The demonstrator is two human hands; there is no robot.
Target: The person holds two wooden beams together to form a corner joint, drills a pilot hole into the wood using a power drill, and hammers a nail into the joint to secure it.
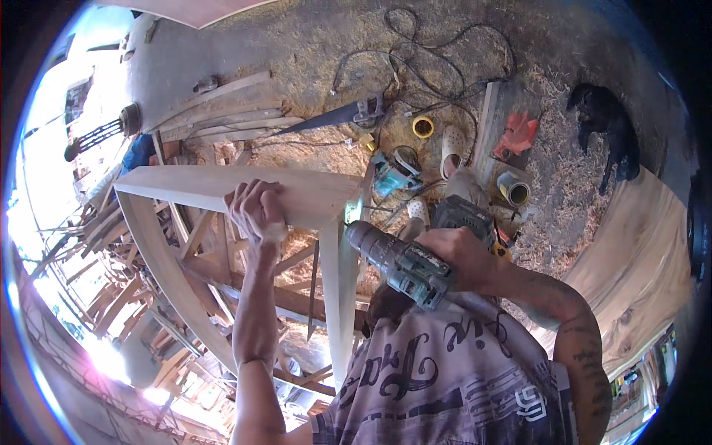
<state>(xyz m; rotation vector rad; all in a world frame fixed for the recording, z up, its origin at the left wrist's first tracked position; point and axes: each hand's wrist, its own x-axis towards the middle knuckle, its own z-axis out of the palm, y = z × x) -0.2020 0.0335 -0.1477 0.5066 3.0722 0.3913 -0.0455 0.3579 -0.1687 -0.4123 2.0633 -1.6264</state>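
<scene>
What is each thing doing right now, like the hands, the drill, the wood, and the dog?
Left hand: fingers wrapped over the top rail of the pale wooden frame.
Pale wooden frame: upright, held steady.
Right hand: closed around the grip of the grey-green cordless drill.
Grey-green cordless drill: nose against the frame's corner.
Handsaw: lying flat on the sawdust ground.
Black dog: lying on the ground.

We see a pale wooden frame (222, 189) raised at centre-left, its top rail running left to right and meeting an upright post at the right corner. A grey-green cordless drill (404, 263) lies level just right of it, its nose touching that post.
</scene>
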